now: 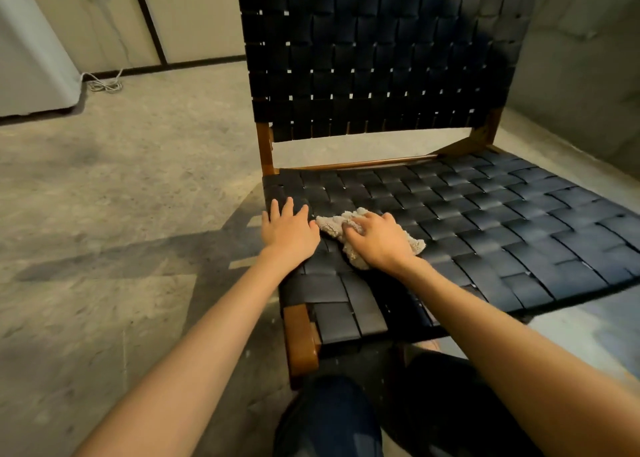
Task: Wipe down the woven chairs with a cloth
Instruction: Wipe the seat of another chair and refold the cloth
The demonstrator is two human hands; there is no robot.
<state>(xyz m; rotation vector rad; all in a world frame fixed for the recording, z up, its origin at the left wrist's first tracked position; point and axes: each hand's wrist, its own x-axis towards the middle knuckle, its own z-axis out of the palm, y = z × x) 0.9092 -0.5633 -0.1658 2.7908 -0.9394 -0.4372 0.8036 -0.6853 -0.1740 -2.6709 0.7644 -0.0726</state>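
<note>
The left hand (289, 235), right hand (379, 240) and forearms (194, 346) are bare; dark blue trousers (329, 418) cover the knees.

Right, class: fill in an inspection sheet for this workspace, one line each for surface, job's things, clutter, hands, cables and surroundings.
Surface: dark woven seat on a wooden frame; too dim to judge any dirt.
Job's things: woven backrest upright behind the seat; pale cloth bunched on the seat near its left edge.
Clutter: nothing seen.
Hands: left hand lies flat on the seat beside the cloth; right hand grips the cloth.
Cables: white cable coiled on the floor beside the appliance, apart from the chair.
Surroundings: bare concrete floor, white appliance far left, grey wall at right.
</note>
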